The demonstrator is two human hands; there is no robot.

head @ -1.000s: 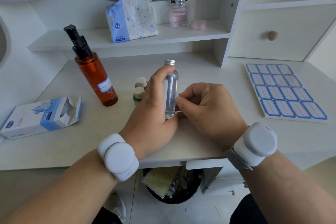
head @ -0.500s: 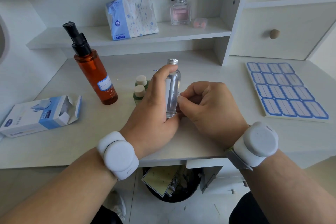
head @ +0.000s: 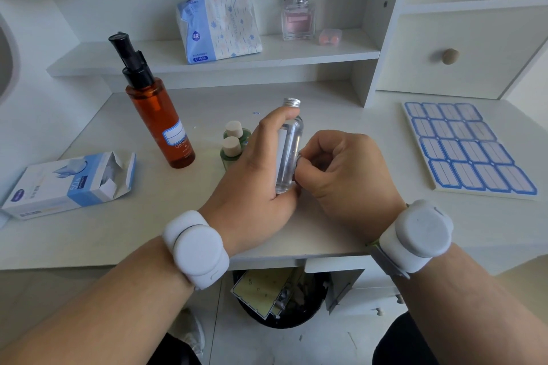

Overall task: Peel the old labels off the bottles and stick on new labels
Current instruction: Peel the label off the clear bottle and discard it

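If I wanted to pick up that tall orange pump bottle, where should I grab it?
Probably wrap a hand round the orange pump bottle at mid-body, coming from its right side. It stands upright, its round body is wider than the narrow black pump, and that side is open.

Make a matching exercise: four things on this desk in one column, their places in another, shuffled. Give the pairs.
Things:
1. clear bottle
2. amber pump bottle
3. label sheet
4. perfume bottle

Places:
A. on the shelf, beside the tissue pack
B. flat on the desk, far right
C. held in the left hand
D. upright on the desk, left of the hands

Pairs: 1-C, 2-D, 3-B, 4-A
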